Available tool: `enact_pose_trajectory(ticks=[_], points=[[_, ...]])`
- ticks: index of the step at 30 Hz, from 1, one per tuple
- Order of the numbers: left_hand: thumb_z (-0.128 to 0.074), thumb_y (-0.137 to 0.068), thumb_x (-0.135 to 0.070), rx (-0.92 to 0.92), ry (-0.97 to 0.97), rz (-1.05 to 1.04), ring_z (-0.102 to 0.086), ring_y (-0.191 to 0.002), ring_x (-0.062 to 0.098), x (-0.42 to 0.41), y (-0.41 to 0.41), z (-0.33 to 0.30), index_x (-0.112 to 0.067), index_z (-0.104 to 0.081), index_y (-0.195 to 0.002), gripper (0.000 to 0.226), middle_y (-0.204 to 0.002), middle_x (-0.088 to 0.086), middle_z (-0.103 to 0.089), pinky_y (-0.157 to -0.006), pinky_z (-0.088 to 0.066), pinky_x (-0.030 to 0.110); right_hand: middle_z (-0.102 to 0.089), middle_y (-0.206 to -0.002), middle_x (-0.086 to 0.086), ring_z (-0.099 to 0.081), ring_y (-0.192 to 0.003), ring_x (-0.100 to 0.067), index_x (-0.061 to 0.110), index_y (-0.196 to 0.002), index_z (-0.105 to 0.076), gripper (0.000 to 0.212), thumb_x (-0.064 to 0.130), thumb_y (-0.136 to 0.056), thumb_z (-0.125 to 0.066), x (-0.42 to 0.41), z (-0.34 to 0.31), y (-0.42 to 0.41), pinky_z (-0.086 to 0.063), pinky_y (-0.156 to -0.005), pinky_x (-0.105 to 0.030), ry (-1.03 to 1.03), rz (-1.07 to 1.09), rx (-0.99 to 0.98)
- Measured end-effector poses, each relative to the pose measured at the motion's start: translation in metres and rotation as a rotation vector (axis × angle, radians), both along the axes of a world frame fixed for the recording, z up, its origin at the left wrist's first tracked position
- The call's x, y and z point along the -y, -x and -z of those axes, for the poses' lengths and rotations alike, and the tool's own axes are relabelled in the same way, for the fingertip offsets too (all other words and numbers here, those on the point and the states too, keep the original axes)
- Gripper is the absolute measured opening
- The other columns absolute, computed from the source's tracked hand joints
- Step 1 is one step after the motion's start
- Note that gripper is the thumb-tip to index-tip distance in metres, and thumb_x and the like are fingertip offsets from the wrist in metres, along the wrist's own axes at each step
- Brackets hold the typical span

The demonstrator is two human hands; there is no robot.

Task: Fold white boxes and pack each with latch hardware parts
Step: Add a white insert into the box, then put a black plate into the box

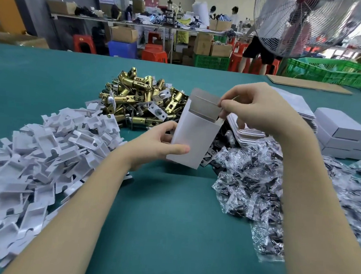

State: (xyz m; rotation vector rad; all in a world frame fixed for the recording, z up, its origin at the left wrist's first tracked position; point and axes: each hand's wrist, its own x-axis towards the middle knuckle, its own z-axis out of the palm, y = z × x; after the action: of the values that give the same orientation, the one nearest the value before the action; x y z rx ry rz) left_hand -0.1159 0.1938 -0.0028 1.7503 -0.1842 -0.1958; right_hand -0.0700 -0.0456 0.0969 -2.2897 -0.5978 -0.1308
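Left hand (153, 144) grips the white box (193, 135); right hand (256, 108) seemingly pinches its half-hidden flap.

A single wide-angle view looks from the person's head, forward and down across the green felt-covered table (165, 221). It sits close above the near edge. The far edge and workshop beyond fill the top.

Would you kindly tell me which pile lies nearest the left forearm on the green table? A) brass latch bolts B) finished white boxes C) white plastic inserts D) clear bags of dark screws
C: the white plastic inserts sprawl beside the left forearm, while the brass latch bolts lie farther back, and the clear bags of dark screws and the finished white boxes lie on the right side of the green table.
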Motion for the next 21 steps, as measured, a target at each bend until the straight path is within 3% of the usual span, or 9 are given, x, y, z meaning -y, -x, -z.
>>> enact_pose_trajectory(ticks=[3, 7, 12, 15, 21], points=[[-0.077, -0.091, -0.016, 0.001, 0.038, -0.063, -0.075, -0.104, 0.02, 0.002, -0.003, 0.009, -0.019, -0.057, -0.128, 0.042, -0.111, 0.005, -0.078, -0.084, -0.063, 0.034, -0.078, -0.084, 0.007, -0.063, -0.05, -0.01, 0.024, -0.093, -0.068, 0.007, 0.02, -0.096, -0.063, 0.002, 0.008, -0.004, -0.041, -0.048, -0.009, -0.055, 0.052, -0.007], [-0.076, -0.091, -0.016, -0.032, 0.125, -0.093, -0.075, -0.102, 0.017, 0.002, -0.005, 0.018, -0.024, -0.056, -0.128, 0.043, -0.109, 0.0, -0.078, -0.075, -0.062, 0.027, -0.074, -0.092, -0.001, -0.067, -0.053, -0.007, 0.017, -0.101, -0.066, 0.006, 0.02, -0.097, -0.062, 0.0, 0.019, -0.013, -0.05, -0.047, -0.018, -0.101, 0.107, -0.054], [-0.083, -0.083, -0.021, 0.002, 0.073, -0.066, -0.074, -0.105, 0.017, 0.0, -0.006, 0.019, -0.027, -0.058, -0.129, 0.052, -0.112, -0.003, -0.077, -0.086, -0.063, 0.035, -0.076, -0.082, 0.004, -0.07, -0.06, -0.007, 0.028, -0.092, -0.07, 0.013, 0.015, -0.093, -0.068, -0.002, 0.048, -0.022, -0.048, -0.048, -0.016, 0.29, -0.05, -0.254], [-0.08, -0.088, -0.015, 0.012, 0.064, -0.083, -0.075, -0.105, 0.019, 0.001, -0.006, 0.019, -0.027, -0.058, -0.129, 0.047, -0.11, -0.003, -0.078, -0.086, -0.063, 0.038, -0.072, -0.068, 0.012, -0.065, -0.057, -0.008, 0.032, -0.086, -0.073, 0.017, 0.016, -0.086, -0.074, -0.009, 0.064, -0.025, -0.048, -0.051, -0.018, 0.351, -0.11, -0.336], [-0.079, -0.089, -0.015, 0.03, 0.01, -0.083, -0.075, -0.102, 0.016, 0.001, -0.006, 0.018, -0.027, -0.059, -0.129, 0.047, -0.109, -0.006, -0.077, -0.086, -0.063, 0.04, -0.064, -0.055, 0.021, -0.058, -0.052, 0.006, 0.035, -0.066, -0.073, 0.024, 0.017, -0.08, -0.082, -0.019, 0.083, -0.032, -0.042, -0.051, -0.011, 0.33, -0.031, -0.266]])
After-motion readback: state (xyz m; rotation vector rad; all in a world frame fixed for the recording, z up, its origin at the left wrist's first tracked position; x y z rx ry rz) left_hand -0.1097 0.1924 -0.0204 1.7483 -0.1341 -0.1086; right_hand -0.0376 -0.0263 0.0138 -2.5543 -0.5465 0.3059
